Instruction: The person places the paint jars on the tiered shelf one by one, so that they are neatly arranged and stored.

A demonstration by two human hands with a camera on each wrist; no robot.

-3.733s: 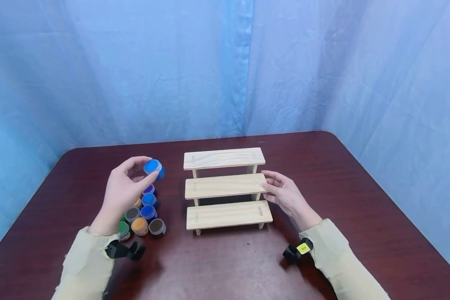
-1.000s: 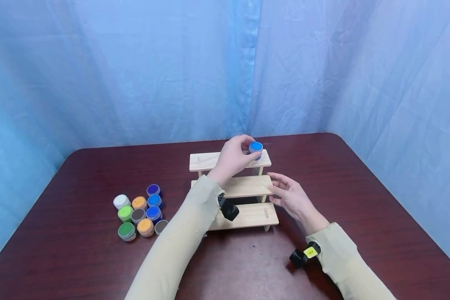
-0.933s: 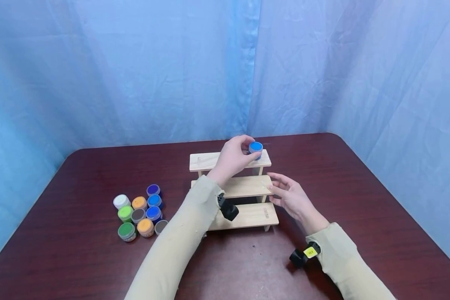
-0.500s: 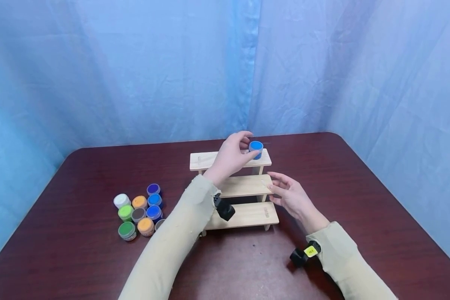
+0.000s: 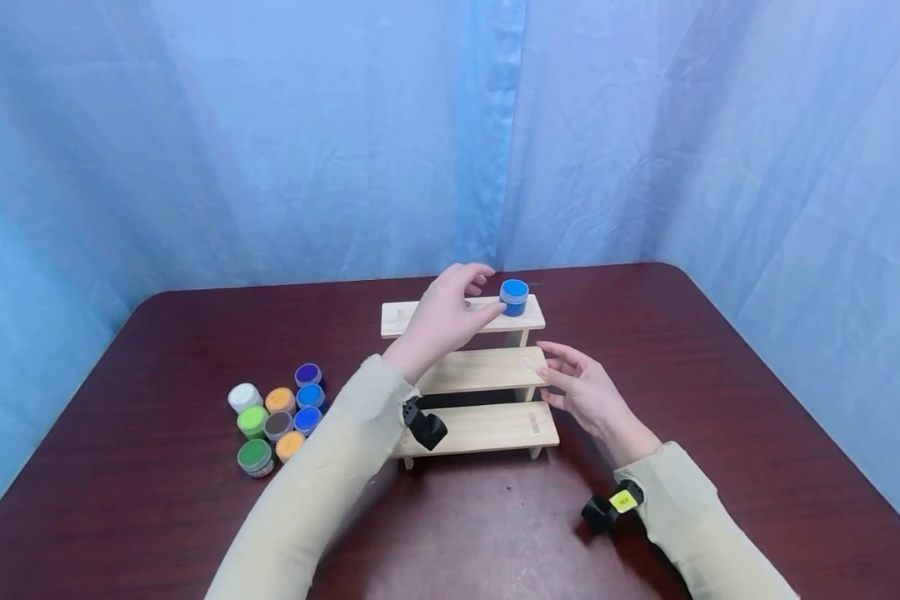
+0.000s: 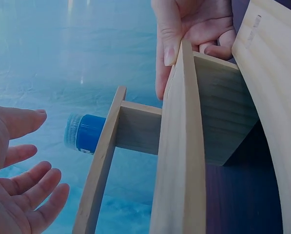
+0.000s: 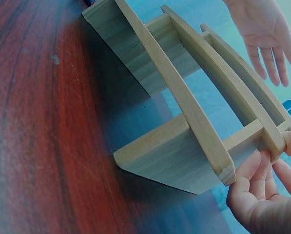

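Note:
A blue paint jar (image 5: pixel 513 298) stands upright at the right end of the top step of a three-step wooden display rack (image 5: pixel 487 427). Just left of it is my left hand (image 5: pixel 446 312), with fingers spread and nothing held; the left wrist view shows a gap between those fingers and the jar (image 6: pixel 90 132). My right hand (image 5: pixel 588 402) grips the right end of the middle step. In the right wrist view its thumb lies over the board and its curled fingers (image 7: pixel 257 178) are under it.
Several more paint jars stand grouped on the table's left side, among them white (image 5: pixel 243 397), light green (image 5: pixel 252 419), dark green (image 5: pixel 255 457) and purple (image 5: pixel 308 374). My left sleeve (image 5: pixel 307 492) covers part of that group's right side. Blue curtains (image 5: pixel 330 150) hang behind the dark red table (image 5: pixel 720 417).
My left hand carried the blue jar from the left group to the top step, let go of it and drew back a little to the left. The right hand stays at the middle step.

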